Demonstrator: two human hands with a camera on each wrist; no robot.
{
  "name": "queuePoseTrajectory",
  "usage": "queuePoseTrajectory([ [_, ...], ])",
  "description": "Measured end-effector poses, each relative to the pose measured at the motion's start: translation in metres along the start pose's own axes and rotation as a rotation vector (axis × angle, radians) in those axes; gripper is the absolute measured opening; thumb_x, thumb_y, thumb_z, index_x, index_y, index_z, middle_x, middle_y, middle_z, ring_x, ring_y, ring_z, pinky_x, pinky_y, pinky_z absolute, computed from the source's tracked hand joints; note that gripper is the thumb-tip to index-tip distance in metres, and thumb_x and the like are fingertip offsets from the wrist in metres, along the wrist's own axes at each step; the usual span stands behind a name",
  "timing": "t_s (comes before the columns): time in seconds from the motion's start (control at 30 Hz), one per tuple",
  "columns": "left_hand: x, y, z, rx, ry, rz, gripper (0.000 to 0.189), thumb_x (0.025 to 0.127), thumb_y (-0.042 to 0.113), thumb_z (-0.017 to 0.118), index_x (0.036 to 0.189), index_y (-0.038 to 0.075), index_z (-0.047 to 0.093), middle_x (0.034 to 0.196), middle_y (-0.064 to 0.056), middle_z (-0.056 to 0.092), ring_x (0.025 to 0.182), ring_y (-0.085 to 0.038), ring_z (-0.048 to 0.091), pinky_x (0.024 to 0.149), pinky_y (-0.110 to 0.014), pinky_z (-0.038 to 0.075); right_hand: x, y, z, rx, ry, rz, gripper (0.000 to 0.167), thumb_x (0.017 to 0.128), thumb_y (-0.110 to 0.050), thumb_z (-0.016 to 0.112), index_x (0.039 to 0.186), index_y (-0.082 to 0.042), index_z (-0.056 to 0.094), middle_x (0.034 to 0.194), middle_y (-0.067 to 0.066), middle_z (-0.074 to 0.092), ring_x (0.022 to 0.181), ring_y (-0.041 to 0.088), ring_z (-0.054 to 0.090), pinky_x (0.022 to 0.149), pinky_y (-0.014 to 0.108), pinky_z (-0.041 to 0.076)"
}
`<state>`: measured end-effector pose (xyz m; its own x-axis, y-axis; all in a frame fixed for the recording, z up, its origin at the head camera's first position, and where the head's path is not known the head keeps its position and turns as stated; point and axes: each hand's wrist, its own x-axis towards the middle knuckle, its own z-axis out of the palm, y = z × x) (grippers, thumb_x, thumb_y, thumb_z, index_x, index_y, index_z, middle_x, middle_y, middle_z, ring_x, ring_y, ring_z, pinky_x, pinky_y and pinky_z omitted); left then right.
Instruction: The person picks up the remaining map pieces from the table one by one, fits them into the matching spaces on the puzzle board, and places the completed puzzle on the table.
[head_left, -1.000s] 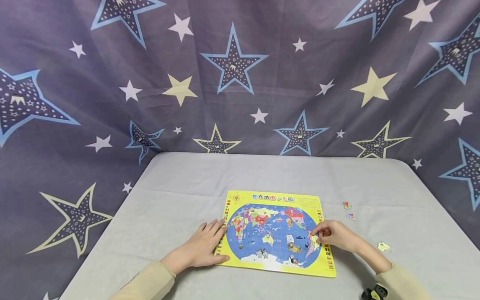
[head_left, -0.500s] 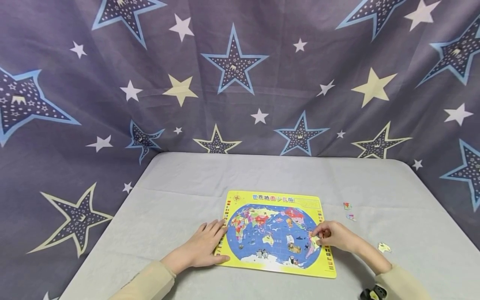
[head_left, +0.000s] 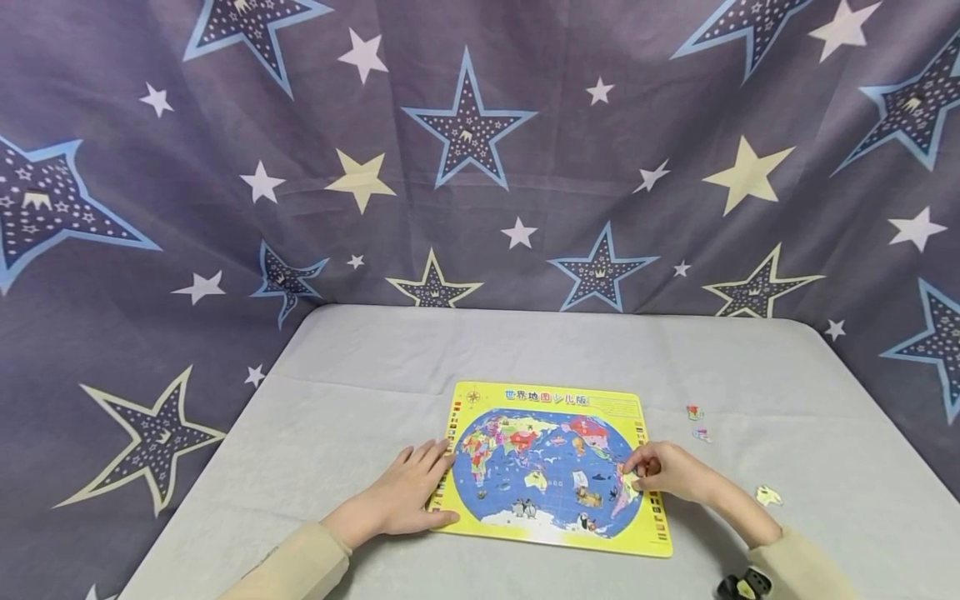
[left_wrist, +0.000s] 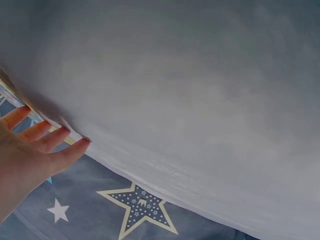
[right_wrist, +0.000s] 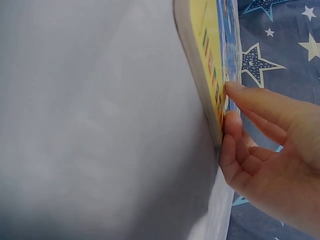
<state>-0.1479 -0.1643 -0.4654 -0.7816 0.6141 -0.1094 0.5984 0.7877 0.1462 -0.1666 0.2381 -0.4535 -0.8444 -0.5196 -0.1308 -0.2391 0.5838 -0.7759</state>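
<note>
From the head view, we are looking down at the world-map board, which is lying flat on the pale table, its long axis running from left to right. The right hand is working at the board's right side, its fingertips poised at the yellow patch of South America. That patch is lying just left of the knuckles, partly covered, so its own long axis is not showing fully. The left hand is spreading over the opposite edge, well apart from the patch; the right is clearly the nearer one. Off the board, a red-and-green piece and a lilac piece are lying past the right hand, and a pale yellow piece is lying just beyond the right forearm.

In the left wrist view, we are seeing extended fingers resting at the board's edge, grasping nothing.

In the right wrist view, we are seeing bent fingers meeting the map beside its flag-lined border; whether they are pinching a piece or only pressing it, we cannot tell.
</note>
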Motion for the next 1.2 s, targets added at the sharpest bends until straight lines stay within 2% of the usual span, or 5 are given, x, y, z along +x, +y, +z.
queuePoseTrajectory([
  [0.9, 0.0025, 0.0010, -0.0036, -0.017, -0.003, -0.011, 0.086, 0.076, 0.071, 0.039, 0.134, 0.007, 0.036, 0.139, -0.012, 0.030, 0.125, -0.033, 0.030, 0.095, -0.055, 0.026, -0.0018, -0.0003, -0.0006, 0.015, -0.004, -0.004, 0.015, 0.075, -0.004, 0.066, 0.090, -0.001, 0.064, 0.072, 0.002, 0.050, 0.059, 0.005, 0.041, 0.051, 0.017, 0.037],
  [1.2, 0.0025, 0.0006, -0.0043, -0.022, 0.016, -0.009, 0.085, 0.075, 0.070, 0.041, 0.133, 0.007, 0.037, 0.138, -0.012, 0.031, 0.124, -0.031, 0.031, 0.095, -0.053, 0.027, -0.0012, 0.0004, -0.0004, 0.019, 0.001, -0.003, 0.015, 0.075, -0.005, 0.067, 0.090, -0.002, 0.064, 0.073, 0.002, 0.050, 0.058, 0.006, 0.041, 0.051, 0.017, 0.036],
])
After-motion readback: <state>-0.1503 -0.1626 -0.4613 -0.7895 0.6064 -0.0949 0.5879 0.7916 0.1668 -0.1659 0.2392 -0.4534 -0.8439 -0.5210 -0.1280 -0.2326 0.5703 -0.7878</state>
